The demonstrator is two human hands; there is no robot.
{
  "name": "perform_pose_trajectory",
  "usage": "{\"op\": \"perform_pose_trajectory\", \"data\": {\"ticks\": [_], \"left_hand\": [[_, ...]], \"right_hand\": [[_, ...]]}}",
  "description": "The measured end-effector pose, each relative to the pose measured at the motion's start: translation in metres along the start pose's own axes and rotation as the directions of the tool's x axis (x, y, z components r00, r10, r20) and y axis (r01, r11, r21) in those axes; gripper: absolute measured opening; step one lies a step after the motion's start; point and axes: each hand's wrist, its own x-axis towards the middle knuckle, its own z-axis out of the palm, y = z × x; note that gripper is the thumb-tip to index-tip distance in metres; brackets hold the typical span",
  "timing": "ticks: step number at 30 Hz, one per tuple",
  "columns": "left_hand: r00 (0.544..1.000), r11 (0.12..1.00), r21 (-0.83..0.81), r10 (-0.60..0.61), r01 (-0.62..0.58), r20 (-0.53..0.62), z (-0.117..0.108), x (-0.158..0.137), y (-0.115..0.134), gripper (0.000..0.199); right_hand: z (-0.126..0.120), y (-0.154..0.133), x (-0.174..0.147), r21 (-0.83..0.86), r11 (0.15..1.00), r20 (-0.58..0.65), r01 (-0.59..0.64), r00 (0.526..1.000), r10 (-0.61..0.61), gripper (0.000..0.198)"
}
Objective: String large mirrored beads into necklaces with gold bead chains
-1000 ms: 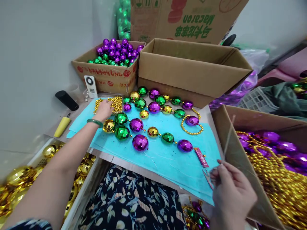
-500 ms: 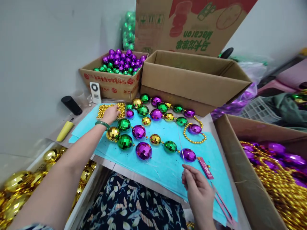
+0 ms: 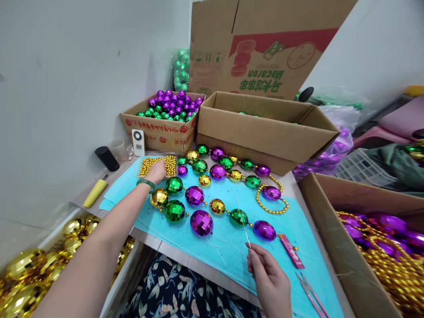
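My left hand (image 3: 157, 171), a green bangle (image 3: 146, 184) at its wrist, reaches into a clear tray of small gold beads (image 3: 170, 164). Its fingers are bent together among the beads, and the tips are hidden. Near the table's front edge, my right hand (image 3: 270, 274) is closed, pinching a thin needle (image 3: 247, 236) between thumb and forefinger; it points up and away. Between the hands lie strung faceted balls in purple (image 3: 202, 222), green (image 3: 174, 210) and gold (image 3: 217, 206). A loop of gold bead chain (image 3: 261, 206) lies at the right end of the strands.
Scissors (image 3: 311, 293) and a pink packet (image 3: 291, 251) lie right of my right hand. Cardboard boxes stand behind (image 3: 258, 137) and at right (image 3: 326, 238). A yellow-handled tool (image 3: 95, 193), black cylinder (image 3: 107, 159) and white remote (image 3: 138, 142) sit left. Gold balls (image 3: 24, 265) fill a lower-left crate.
The camera view has tilted up, so the scene sits lower. My left hand stays in the gold beads. My right hand has shifted slightly left over the cloth, still pinching the needle.
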Motion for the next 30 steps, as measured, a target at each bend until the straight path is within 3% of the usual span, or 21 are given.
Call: {"op": "perform_pose_trajectory", "data": {"ticks": [6,11,15,19,21,23,25,27,30], "left_hand": [[1.0,1.0,-0.002,-0.009,0.009,0.01,0.006,-0.005,0.004,0.024],[0.999,0.994,-0.103,-0.035,0.036,0.003,0.005,-0.008,0.007,0.023],[0.999,0.965,-0.257,-0.049,0.044,-0.01,-0.01,-0.012,0.016,0.016],[1.0,0.893,-0.449,-0.031,0.028,0.0,-0.034,-0.036,0.044,0.02],[0.995,0.738,-0.674,0.041,0.03,0.089,-0.044,-0.06,0.064,0.023],[0.96,0.29,-0.94,0.156,0.181,0.232,-0.051,-0.088,0.083,0.022],[0.907,-0.102,-0.923,0.252,0.371,0.337,-0.055,-0.113,0.096,0.018],[0.872,-0.249,-0.848,0.286,0.468,0.397,-0.057,-0.131,0.104,0.014],[0.859,-0.295,-0.815,0.293,0.499,0.42,-0.055,-0.143,0.109,0.012]], "right_hand": [[0.003,-0.001,0.003,-0.005,1.0,0.001,-0.011,1.0,0.011,0.047],[0.002,-0.002,0.004,-0.008,1.0,0.001,-0.01,1.0,0.01,0.047],[0.001,-0.003,0.004,0.003,1.0,-0.005,0.001,1.0,-0.001,0.044],[0.003,-0.012,-0.003,0.022,0.998,0.033,0.065,0.997,-0.066,0.036],[0.007,-0.019,-0.01,0.043,0.994,0.072,0.098,0.992,-0.101,0.031],[0.013,-0.025,-0.016,0.059,0.991,0.119,0.124,0.984,-0.13,0.028],[0.019,-0.03,-0.022,0.058,0.987,0.162,0.15,0.974,-0.158,0.026],[0.023,-0.032,-0.027,0.051,0.983,0.18,0.178,0.966,-0.184,0.026],[0.025,-0.03,-0.03,0.046,0.978,0.178,0.202,0.962,-0.207,0.025]]}}
